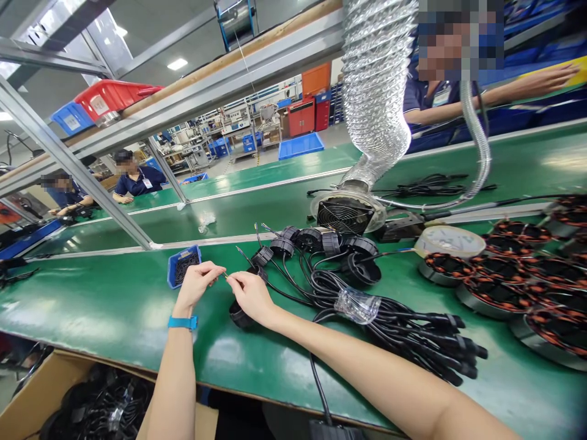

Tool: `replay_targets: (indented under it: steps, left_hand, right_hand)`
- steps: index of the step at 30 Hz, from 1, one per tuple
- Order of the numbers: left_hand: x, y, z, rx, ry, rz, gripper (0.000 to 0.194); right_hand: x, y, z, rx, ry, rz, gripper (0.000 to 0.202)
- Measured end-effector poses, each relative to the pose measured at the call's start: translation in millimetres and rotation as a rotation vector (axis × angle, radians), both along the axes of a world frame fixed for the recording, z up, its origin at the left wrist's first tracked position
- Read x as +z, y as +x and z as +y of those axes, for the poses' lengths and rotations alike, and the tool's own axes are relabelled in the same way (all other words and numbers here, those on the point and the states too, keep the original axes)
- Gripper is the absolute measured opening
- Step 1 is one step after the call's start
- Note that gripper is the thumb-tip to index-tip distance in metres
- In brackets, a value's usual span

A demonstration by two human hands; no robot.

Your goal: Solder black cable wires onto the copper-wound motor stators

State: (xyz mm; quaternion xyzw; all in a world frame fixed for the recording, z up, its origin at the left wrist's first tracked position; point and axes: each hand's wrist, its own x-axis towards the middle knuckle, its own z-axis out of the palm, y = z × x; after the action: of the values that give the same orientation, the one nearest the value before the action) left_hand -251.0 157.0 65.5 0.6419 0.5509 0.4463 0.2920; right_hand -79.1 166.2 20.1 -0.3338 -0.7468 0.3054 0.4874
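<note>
Red cabinet [301,118] beyond green workbench [105,311]

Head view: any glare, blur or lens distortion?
Head view: glare patches on the green bench, bright glints on the silver duct; head view: wide-angle stretch toward the edges, the wound ring at lower right looking drawn out and soft; head view: the thin wire between left hand and right hand too small to make out clearly.

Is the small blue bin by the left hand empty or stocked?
Stocked: small dark pieces show inside the blue bin. How deep they go, I cannot tell.
</note>
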Motion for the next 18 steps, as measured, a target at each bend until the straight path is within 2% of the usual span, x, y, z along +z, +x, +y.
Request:
replay_targets:
  steps: [3, 8, 12, 18]
  left_hand:
    - [-4.6, -0.6, 3.8, 0.048, 0.01, -0.093, 0.027]
    - [-16.9, 6.6, 14.6, 0.172, 0.123, -0.287, 0.037]
    - [-19.7, 10.6, 16.8, 0.203, 0.156, -0.308, 0.036]
    - [-16.8, 13.8, 12.7, 0.177, 0.147, -0.276, 0.035]
  right_hand:
    - [-0.5, -0.5, 0.0, 0.02, -0.002, 0.005, 0.031]
    - [-1.2, -1.8, -0.5, 0.049, -0.01, 0.024, 0.025]
    - [-1.1, -1.9, -0.6, 0.05, -0.011, 0.018, 0.025]
    - [-0.6, -2.0, -0.3, 0.039, -0.001, 0.018, 0.025]
